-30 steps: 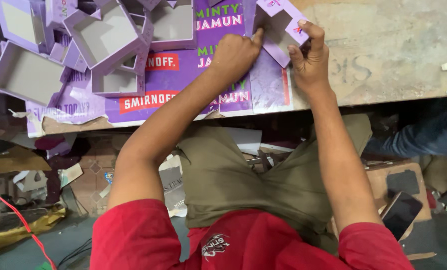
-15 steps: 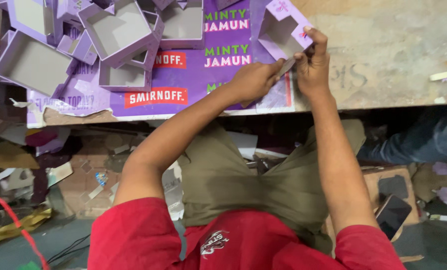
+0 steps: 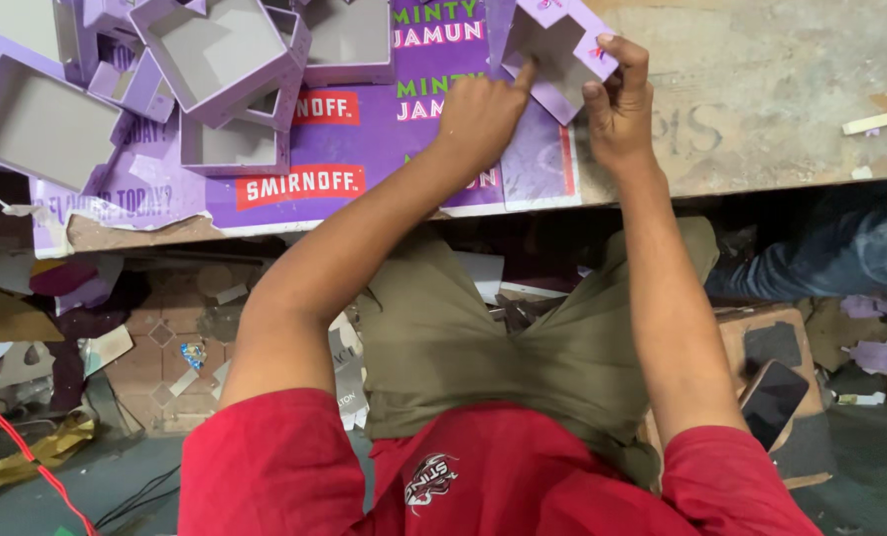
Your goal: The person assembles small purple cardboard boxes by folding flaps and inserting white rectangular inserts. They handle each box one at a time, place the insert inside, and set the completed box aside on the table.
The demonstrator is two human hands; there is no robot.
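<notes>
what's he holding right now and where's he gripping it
A small open purple cardboard box: the right hand pinches its right side wall, and the left hand presses a fingertip on its lower left edge.

Your purple box (image 3: 552, 45) runs off the top edge, so its far wall is unseen, and your right hand (image 3: 617, 104) covers its near corner. Your left hand (image 3: 478, 114) hides the middle of the purple printed sheet (image 3: 364, 149) beneath it. The stacked open boxes (image 3: 215, 69) are cut by the top and left edges; their count cannot be told. The phone (image 3: 773, 402) lies partly behind your right arm.
</notes>
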